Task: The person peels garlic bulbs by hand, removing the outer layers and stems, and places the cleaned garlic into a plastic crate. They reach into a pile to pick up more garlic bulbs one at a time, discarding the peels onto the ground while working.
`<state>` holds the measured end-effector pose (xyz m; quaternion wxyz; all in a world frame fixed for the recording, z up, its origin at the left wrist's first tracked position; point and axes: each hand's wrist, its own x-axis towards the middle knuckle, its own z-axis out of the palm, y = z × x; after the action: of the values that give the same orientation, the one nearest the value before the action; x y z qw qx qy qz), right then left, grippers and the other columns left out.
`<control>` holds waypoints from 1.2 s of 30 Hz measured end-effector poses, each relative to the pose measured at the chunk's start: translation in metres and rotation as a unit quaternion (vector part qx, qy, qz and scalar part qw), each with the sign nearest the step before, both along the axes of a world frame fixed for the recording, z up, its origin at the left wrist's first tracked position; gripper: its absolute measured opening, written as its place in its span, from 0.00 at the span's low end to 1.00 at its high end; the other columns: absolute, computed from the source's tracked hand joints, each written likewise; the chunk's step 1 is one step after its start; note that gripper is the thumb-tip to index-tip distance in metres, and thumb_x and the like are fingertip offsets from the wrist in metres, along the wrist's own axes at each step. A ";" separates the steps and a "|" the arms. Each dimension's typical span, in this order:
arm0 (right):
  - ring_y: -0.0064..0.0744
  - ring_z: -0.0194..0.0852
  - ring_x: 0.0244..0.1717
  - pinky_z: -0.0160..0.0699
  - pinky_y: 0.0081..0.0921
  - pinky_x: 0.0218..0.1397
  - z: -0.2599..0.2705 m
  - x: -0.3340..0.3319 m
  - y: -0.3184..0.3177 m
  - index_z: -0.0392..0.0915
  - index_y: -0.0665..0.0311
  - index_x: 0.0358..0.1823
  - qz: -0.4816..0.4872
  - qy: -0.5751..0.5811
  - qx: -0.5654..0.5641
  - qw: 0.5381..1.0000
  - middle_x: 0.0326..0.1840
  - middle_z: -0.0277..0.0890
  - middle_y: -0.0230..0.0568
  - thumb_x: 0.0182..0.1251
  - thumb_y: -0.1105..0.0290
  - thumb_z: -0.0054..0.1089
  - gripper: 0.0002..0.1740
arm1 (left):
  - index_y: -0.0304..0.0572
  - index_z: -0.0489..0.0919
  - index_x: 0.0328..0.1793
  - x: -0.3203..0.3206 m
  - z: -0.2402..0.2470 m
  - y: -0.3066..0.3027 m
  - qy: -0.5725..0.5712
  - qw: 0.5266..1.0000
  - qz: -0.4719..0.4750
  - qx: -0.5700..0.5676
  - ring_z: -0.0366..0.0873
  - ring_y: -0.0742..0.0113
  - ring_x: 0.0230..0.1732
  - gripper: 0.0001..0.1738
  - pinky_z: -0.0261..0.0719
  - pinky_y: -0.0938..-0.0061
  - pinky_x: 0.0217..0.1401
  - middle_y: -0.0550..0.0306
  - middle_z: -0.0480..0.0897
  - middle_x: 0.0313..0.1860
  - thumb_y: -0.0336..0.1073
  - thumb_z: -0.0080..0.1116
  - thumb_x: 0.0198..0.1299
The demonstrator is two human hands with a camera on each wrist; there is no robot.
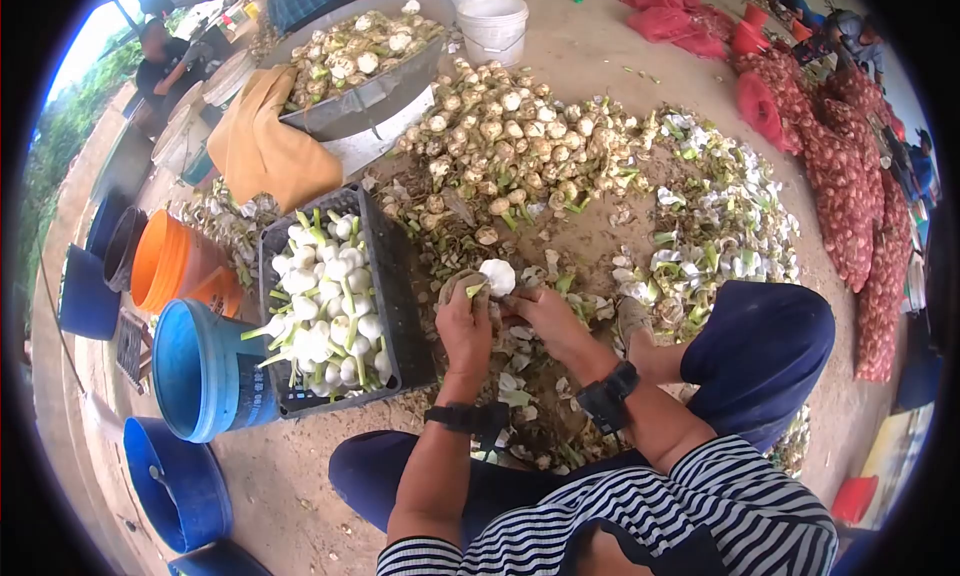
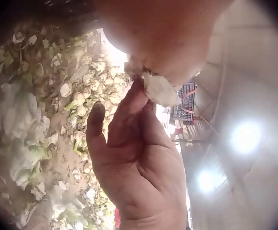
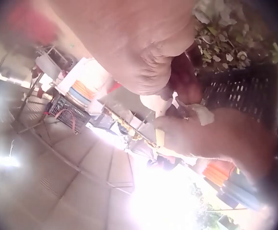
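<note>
A white garlic bulb [image 1: 497, 276] is held between both hands above the floor litter. My left hand [image 1: 465, 321] grips it from the left, with a pale green stem end showing by the fingers. From the right, my right hand [image 1: 550, 316] has its fingertips pinched at the bulb's lower edge. In the left wrist view, the right hand [image 2: 139, 167] reaches up to the pale bulb [image 2: 160, 90], its thumb apart from the other fingers. In the right wrist view, the left hand [image 3: 215, 136] partly hides the white bulb [image 3: 153, 103].
A black crate [image 1: 400, 326] of cleaned garlic stands to the left, beside a blue bucket [image 1: 185, 371] and an orange bucket [image 1: 165, 261]. Ahead lies a heap of untrimmed garlic [image 1: 530, 141]. Peeled skins [image 1: 720, 226] cover the floor at right, near red net sacks [image 1: 840, 186].
</note>
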<state>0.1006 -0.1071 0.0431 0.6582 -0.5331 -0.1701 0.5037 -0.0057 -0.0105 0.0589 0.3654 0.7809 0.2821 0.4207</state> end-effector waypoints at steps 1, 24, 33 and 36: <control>0.23 0.77 0.35 0.77 0.23 0.39 -0.003 -0.001 0.000 0.80 0.71 0.45 -0.019 -0.025 -0.006 1.000 0.35 0.80 0.35 0.69 0.67 0.57 0.13 | 0.35 0.78 0.45 0.000 0.001 -0.001 0.006 1.000 0.000 0.016 0.76 0.42 0.44 0.09 0.75 0.61 0.49 0.44 0.80 0.42 0.28 0.58 0.59; 0.50 0.78 0.35 0.73 0.50 0.39 -0.081 0.078 0.016 0.82 0.60 0.32 -0.036 -0.678 -0.204 0.706 0.30 0.80 0.46 0.59 0.63 0.57 0.09 | 0.38 0.74 0.55 -0.006 -0.043 0.018 -0.294 0.668 -0.019 -0.683 0.82 0.62 0.43 0.11 0.86 0.76 0.39 0.52 0.80 0.48 0.33 0.46 0.71; 0.40 0.80 0.29 0.78 0.40 0.35 -0.064 0.070 0.017 0.81 0.59 0.49 0.145 -0.501 -0.257 0.814 0.27 0.82 0.39 0.64 0.53 0.57 0.20 | 0.34 0.72 0.60 -0.030 -0.041 0.057 -0.369 0.670 -0.035 -0.643 0.82 0.62 0.47 0.17 0.86 0.79 0.42 0.50 0.80 0.52 0.38 0.46 0.72; 0.38 0.82 0.30 0.79 0.37 0.38 -0.109 0.089 0.028 0.80 0.59 0.50 0.133 -0.424 -0.282 0.851 0.29 0.83 0.39 0.63 0.59 0.58 0.17 | 0.37 0.69 0.63 -0.046 0.006 0.075 -0.457 0.703 0.094 -0.537 0.79 0.65 0.47 0.24 0.81 0.81 0.45 0.54 0.78 0.53 0.49 0.42 0.73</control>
<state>0.1898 -0.0787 -0.0663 0.2709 -0.8297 -0.3525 0.3376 -0.0518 0.0650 0.0653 0.7657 0.1343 0.3304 0.5353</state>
